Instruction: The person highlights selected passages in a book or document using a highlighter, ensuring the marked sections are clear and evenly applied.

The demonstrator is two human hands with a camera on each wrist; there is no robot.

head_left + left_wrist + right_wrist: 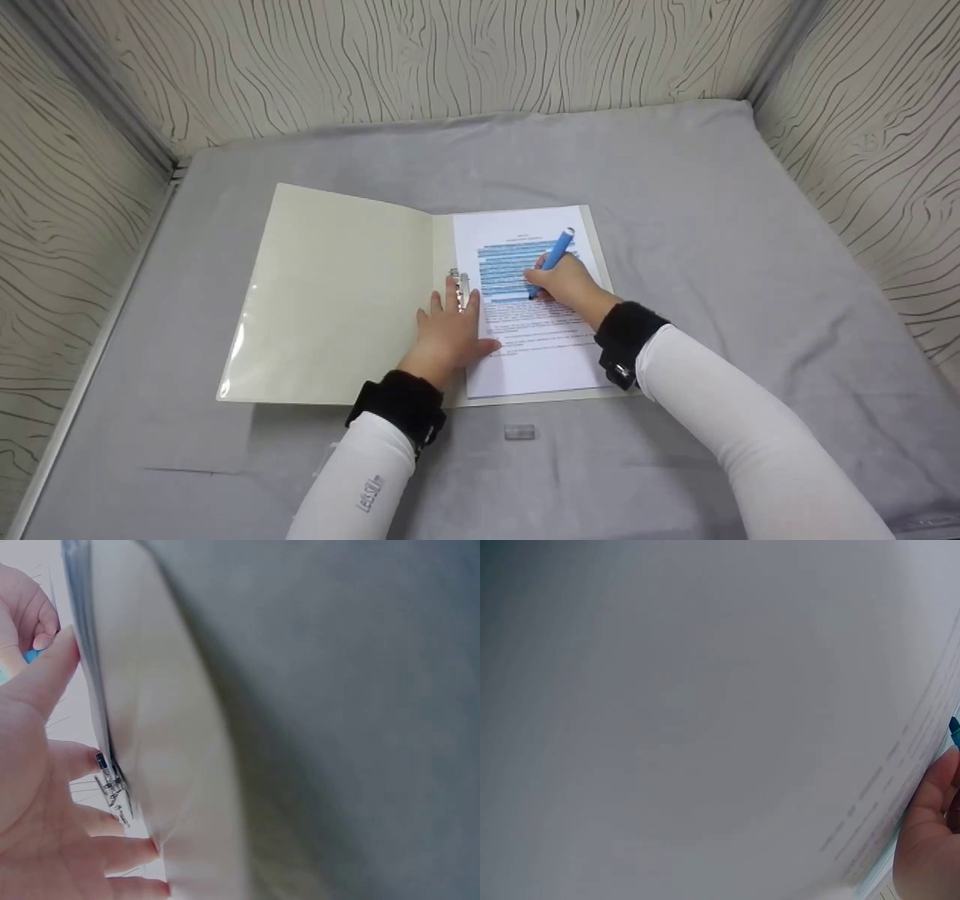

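A blue marker is pinched in my right hand, its tip down on the printed page. Blue highlighting covers the upper lines of text, and plain lines lie below it. Fingers spread, my left hand rests over the binder's spine and the left edge of the page. Its fingertips lie beside the metal ring clip. The cream ring binder lies open beneath both hands. In the right wrist view the right hand and marker tip show at the right edge.
A small grey translucent block lies in front of the binder. Grey cloth covers the table. Wood-grain patterned panels stand at the back and both sides.
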